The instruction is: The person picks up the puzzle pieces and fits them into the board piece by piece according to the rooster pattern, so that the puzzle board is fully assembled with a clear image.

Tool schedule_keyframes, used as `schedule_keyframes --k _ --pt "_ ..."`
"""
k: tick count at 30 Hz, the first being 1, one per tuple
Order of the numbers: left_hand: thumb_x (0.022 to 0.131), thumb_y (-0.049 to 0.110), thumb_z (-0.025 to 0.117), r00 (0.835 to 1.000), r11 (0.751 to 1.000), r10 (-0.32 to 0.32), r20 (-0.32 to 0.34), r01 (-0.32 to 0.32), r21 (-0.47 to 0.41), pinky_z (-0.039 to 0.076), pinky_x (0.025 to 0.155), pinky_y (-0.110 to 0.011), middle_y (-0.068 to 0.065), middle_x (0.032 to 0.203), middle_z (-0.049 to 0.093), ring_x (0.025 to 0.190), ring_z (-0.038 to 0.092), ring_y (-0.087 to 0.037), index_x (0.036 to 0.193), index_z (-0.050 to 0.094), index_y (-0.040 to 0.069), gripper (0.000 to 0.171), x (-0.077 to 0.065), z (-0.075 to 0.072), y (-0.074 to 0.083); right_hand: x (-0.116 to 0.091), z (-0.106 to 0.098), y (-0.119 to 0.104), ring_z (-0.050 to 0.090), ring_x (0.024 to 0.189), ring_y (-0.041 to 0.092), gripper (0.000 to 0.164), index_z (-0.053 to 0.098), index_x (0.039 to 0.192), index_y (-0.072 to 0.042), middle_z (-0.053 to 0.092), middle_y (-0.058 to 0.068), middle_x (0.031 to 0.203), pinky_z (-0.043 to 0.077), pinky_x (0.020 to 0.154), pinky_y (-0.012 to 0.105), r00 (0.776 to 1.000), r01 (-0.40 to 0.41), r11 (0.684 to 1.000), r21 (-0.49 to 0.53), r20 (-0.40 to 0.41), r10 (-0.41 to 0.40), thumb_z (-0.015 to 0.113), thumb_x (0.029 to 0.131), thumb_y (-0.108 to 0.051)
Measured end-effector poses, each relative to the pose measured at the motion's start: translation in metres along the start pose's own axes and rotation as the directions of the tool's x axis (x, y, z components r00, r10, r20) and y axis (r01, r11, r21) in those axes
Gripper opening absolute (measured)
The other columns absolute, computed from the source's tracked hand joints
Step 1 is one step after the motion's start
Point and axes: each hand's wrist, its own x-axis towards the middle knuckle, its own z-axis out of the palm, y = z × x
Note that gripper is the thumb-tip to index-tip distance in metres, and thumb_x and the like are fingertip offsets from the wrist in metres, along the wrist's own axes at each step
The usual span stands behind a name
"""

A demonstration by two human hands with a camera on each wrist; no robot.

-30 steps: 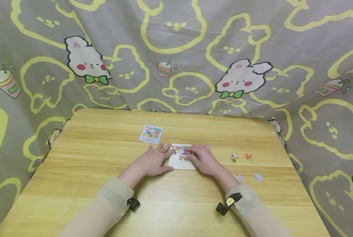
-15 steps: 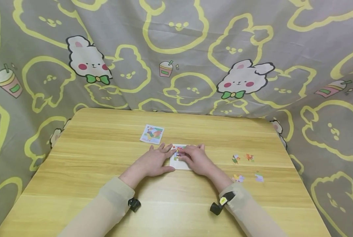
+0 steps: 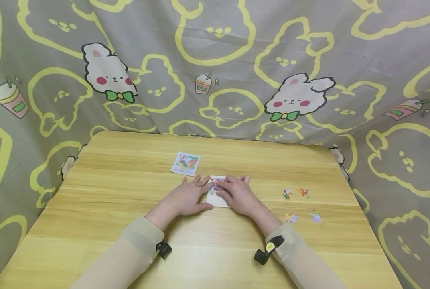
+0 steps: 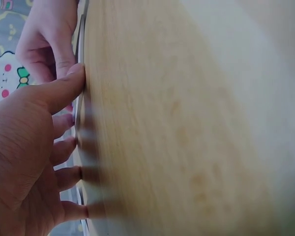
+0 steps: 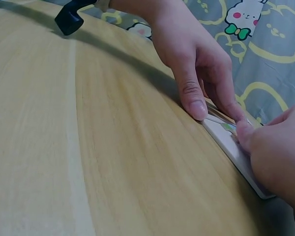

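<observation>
Hands [image 3: 189,197] touch a white board [image 3: 219,202]; the right [image 3: 239,194] pinches a puzzle piece [image 3: 218,187].

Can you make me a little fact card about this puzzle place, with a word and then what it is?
Table: light yellow-brown wooden table
Board: flat white rectangular puzzle board, partly filled with colourful pieces
Left hand: left hand touches the board's left side, fingers spread
Right hand: right hand over the board, fingertips at the coloured part; can't tell if it pinches a piece
Loose pieces: at least four small multicoloured puzzle pieces, right of the board
Card: white-edged square picture card, beyond the left hand
Backdrop: grey fabric with bunnies and cups
</observation>
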Motion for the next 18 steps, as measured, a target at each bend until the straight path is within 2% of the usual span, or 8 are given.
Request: schedule_keyframes --k 6,13,18 --pt "0.102 0.065 0.057 1.000 1.000 0.015 -0.010 -0.015 0.027 0.031 0.114 -0.074 -0.009 0.173 0.026 0.155 0.027 -0.041 0.167 0.037 0.017 0.083 -0.0009 0.0005 -0.0005 -0.0014 -0.0015 0.0003 0.054 0.080 0.009 0.040 0.076 0.130 -0.008 0.060 -0.008 0.096 0.027 0.085 0.045 1.000 0.010 1.000 0.010 -0.003 -0.010 0.075 0.101 -0.035" --pt "0.106 0.056 0.057 0.998 0.998 0.062 -0.007 -0.062 0.022 0.030 0.119 -0.065 -0.007 0.171 0.029 0.156 0.028 -0.036 0.167 0.034 0.013 0.078 -0.0081 -0.0003 0.0041 -0.0016 -0.0012 0.0015 0.052 0.078 0.009 0.035 0.079 0.126 -0.012 0.057 -0.008 0.094 0.028 0.085 0.046 1.000 0.029 0.999 -0.023 -0.011 -0.029 0.075 0.101 -0.036" --pt "0.106 0.055 0.057 0.999 0.998 0.054 -0.004 -0.054 0.011 0.030 0.120 -0.063 -0.007 0.171 0.028 0.156 0.029 -0.035 0.167 0.035 0.012 0.078 -0.0091 0.0003 0.0044 -0.0006 -0.0019 -0.0004 0.052 0.078 0.009 0.035 0.079 0.126 -0.012 0.055 -0.008 0.093 0.028 0.085 0.047 1.000 0.030 0.999 -0.039 -0.004 -0.030 0.075 0.101 -0.036"
